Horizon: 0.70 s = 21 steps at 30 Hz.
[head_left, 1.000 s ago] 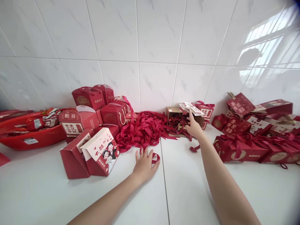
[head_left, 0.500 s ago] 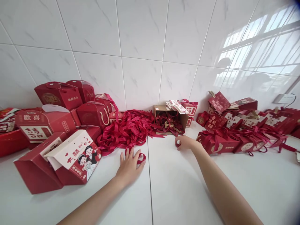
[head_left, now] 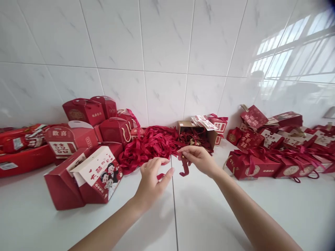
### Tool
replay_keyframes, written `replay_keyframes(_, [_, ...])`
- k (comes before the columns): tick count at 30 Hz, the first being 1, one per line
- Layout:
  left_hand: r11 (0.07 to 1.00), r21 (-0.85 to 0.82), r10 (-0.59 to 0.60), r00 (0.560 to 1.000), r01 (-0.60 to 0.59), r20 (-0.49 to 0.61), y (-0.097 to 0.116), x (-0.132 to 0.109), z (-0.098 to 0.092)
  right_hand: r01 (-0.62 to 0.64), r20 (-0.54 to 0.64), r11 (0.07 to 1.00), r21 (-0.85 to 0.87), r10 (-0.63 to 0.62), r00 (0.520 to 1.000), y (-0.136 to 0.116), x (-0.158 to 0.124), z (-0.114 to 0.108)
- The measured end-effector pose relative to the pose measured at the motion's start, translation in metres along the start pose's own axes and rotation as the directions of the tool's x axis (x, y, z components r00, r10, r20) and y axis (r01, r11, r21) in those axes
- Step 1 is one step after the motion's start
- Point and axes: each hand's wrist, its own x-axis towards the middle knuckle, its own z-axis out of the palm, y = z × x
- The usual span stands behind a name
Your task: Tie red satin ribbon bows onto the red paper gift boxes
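One cardboard box point(head_left: 183, 124) holds ribbons point(head_left: 196, 138); right hand point(head_left: 201, 160) pinches a ribbon strip point(head_left: 185, 168), left hand point(head_left: 151, 177) grip open.

Pale characters 歡喜 stood on the red front of the arched-top box point(head_left: 68, 137), with a red 囍 on the white panel beneath; a red 囍 among small hearts marked the white flap of the cartoon-couple box point(head_left: 101, 172), the print under its figures being too small to read; a 囍 showed on the white face of the ribbon-tied box point(head_left: 220, 125); gold script on the stacked boxes point(head_left: 251, 118) at right and labels on the packets point(head_left: 15, 143) at left were illegible.
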Motion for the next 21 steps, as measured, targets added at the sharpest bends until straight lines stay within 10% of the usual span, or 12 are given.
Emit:
replay_keyframes(6, [0.993, -0.117, 0.025, 0.999, -0.028, -0.027, 0.023, -0.002, -0.025, 0.181, -0.03, 0.952, 0.245, -0.18, 0.983, -0.033, -0.026, 0.031])
replay_keyframes(13, [0.976, 0.158, 0.142, 0.988, -0.149, 0.056, 0.028, 0.004, -0.061, 0.221, -0.094, 0.951, 0.215, -0.205, 0.974, -0.043, -0.035, 0.033])
replay_keyframes(21, [0.561, 0.758, -0.397, 0.911, 0.333, -0.107, -0.017, 0.015, -0.162, 0.193, -0.124, 0.942, 0.275, -0.164, 0.979, -0.051, -0.039, 0.025])
